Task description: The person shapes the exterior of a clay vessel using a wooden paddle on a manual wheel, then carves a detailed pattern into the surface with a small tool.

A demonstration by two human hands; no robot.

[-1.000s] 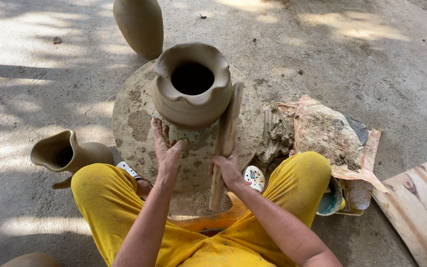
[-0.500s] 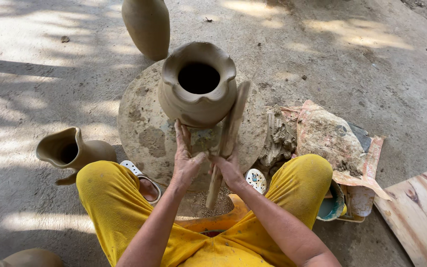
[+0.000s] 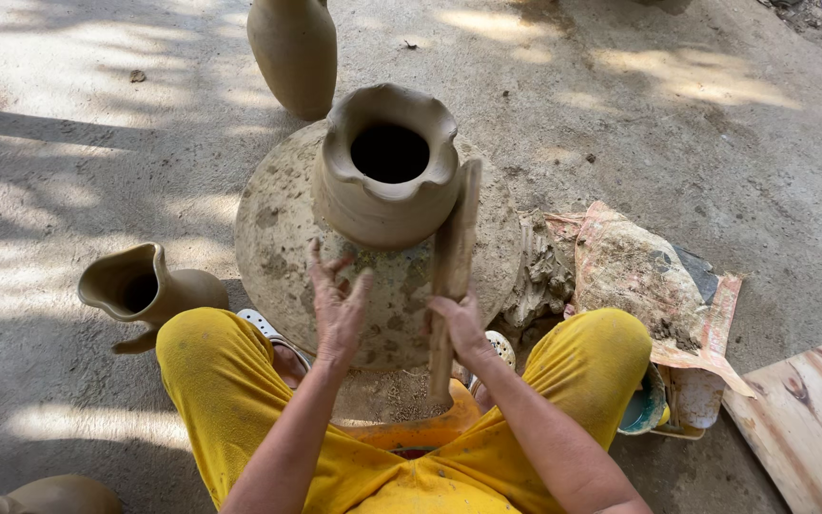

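Down on the concrete ground, between two knees in yellow trousers (image 3: 240,381), a round clay-smeared wheel (image 3: 278,238) is seen with a wide-mouthed clay pot (image 3: 387,186) standing upright on it, its rim wavy and pinched. A flat wooden paddle (image 3: 451,276) is gripped low down by the right hand (image 3: 460,328), fingers wrapped round it, and its upper end is laid right against the pot's right side. The left hand (image 3: 338,300) is held open with fingers spread, nothing in it, just below the pot's near wall; whether the fingertips are actually touching the clay can't be made out. Off to the left a clay jug (image 3: 145,290) with a spout is lying tipped on its side. A taller clay vase (image 3: 292,52) is stood behind the wheel. To the right, a lump of clay (image 3: 539,276) is piled beside a dirty plastic sheet (image 3: 649,276), and a wooden board (image 3: 811,419) is lying further out.
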